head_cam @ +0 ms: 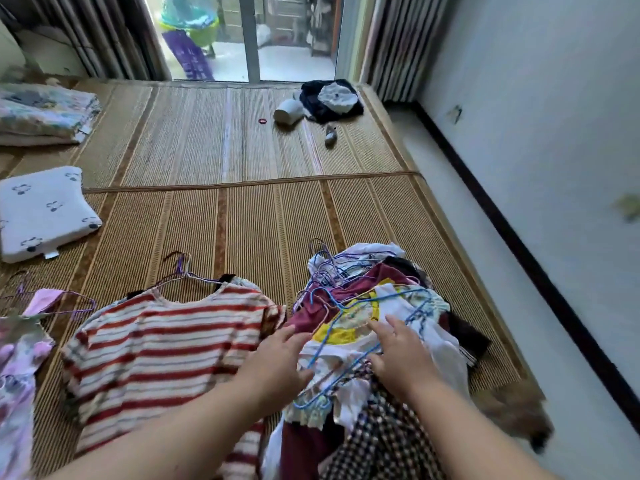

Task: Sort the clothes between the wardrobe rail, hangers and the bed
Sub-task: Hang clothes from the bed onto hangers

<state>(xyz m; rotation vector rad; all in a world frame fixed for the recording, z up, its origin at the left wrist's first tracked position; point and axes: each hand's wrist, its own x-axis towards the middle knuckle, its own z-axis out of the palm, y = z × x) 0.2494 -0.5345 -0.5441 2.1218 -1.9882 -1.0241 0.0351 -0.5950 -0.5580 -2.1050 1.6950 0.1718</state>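
A heap of clothes on wire hangers lies on the bed's woven mat, near me on the right. On top is a white garment with a yellow patch on a blue hanger. My left hand reaches over the heap's left edge with straight fingers. My right hand rests on the white garment, fingers spread, thumb beside the blue hanger. A red-and-white striped top lies flat to the left, on a purple hanger.
A pink garment on a purple hanger and a floral piece lie far left. A white pillow and folded bedding sit further back left. Dark clothes and a white object lie near the balcony door. A wall runs along the right.
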